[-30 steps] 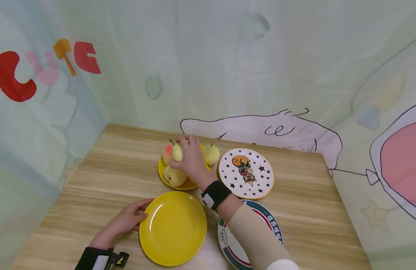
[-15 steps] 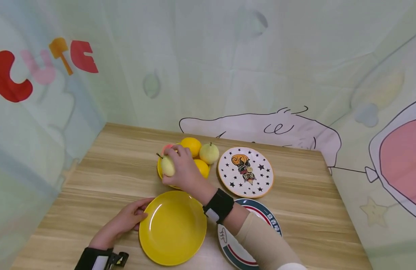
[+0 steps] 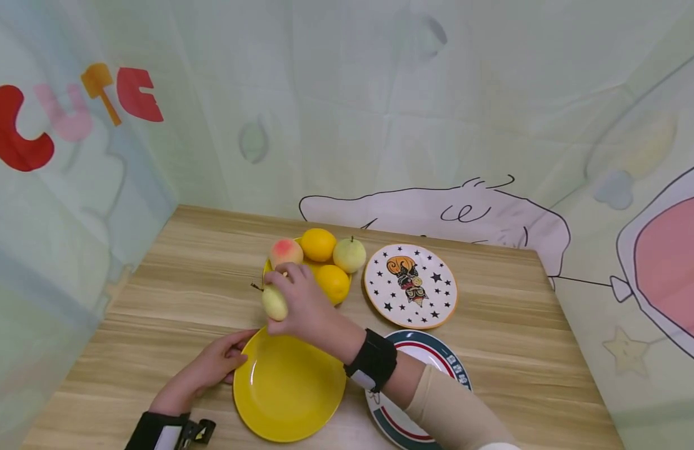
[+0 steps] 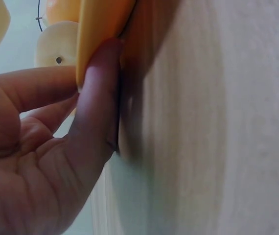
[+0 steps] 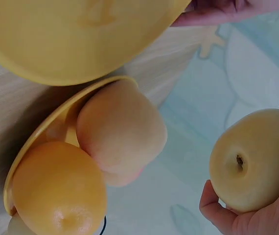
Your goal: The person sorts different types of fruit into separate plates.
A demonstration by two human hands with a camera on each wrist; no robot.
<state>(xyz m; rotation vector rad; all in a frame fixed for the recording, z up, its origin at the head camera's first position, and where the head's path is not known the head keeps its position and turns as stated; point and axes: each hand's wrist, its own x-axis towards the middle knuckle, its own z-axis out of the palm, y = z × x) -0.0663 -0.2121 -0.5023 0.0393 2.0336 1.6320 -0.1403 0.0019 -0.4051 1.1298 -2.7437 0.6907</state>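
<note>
While my left hand [image 3: 214,362] pinches the near yellow plate [image 3: 291,394] by its left rim, here's my right hand [image 3: 304,301], fingers wrapped round a pale pear [image 3: 275,303] and holding it up near that plate's far rim. Just beyond sits the smaller yellow plate [image 5: 67,130], bearing a peach [image 3: 286,251] and two yellow-orange citrus fruits [image 3: 318,244], with a second pear [image 3: 349,255] at its right edge.

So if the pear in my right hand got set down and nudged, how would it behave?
The pear would probably roll, given its rounded sides, perhaps unevenly because of the projecting stem. Its surface looks smooth, so it might slip slightly.
</note>
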